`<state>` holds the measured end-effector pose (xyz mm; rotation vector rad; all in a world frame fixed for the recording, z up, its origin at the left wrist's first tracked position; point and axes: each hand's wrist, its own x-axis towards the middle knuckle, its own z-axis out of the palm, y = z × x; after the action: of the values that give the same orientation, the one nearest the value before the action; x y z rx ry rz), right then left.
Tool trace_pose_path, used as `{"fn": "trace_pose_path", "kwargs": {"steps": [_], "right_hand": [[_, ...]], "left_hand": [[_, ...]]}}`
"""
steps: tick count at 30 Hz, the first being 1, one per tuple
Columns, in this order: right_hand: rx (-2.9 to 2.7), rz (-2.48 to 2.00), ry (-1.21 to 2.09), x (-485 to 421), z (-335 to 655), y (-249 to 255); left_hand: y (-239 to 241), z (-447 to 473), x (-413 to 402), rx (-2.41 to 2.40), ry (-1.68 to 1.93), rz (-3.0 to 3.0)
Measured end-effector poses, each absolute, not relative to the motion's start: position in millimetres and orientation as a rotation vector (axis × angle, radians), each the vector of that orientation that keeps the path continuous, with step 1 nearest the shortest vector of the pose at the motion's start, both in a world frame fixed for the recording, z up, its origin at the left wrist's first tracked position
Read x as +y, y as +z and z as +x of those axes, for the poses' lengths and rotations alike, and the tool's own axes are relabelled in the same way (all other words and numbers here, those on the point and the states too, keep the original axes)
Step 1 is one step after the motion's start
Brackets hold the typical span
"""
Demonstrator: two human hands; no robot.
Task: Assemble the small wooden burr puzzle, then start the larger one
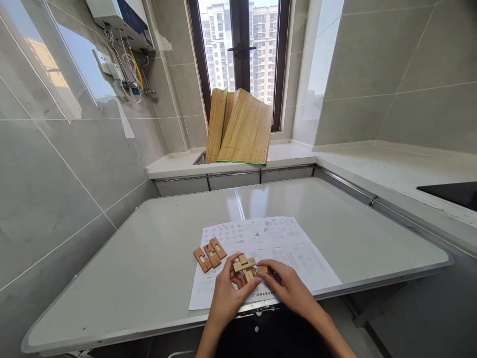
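Close to the table's front edge, my left hand (231, 296) is closed around a small cluster of interlocking wooden puzzle pieces (244, 264). My right hand (285, 283) pinches a short wooden block (263, 270) at the right side of that cluster; I cannot tell whether the block is joined to it. Both hands are above a printed instruction sheet (309, 263) with rows of small diagrams. Left of my hands, three flat wooden pieces (211, 255) with cut-out slots lie side by side, partly on the sheet. Fingers hide the underside of the cluster.
The white folding table (122, 268) has a seam (239, 204) down its middle. Behind it runs a white counter (294, 151), where a folded bamboo mat (244, 129) leans at the window. A water heater (121, 20) with hoses hangs on the left tiled wall.
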<state>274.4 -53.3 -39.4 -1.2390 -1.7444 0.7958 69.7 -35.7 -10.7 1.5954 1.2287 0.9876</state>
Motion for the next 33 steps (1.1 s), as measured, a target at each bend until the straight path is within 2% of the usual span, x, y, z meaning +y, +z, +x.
{"fn": "trace_pose_path", "kwargs": {"steps": [13, 33], "right_hand": [[-1.678, -1.225, 0.896, -57.2, 275.1, -39.0], [-1.624, -1.201, 0.86, -58.8, 275.7, -42.4]], "left_hand": [[-3.7, 71.1, -41.1, 1.256, 0.908, 1.815], [3.4, 71.0, -44.4, 1.242, 0.782, 1.866]]}}
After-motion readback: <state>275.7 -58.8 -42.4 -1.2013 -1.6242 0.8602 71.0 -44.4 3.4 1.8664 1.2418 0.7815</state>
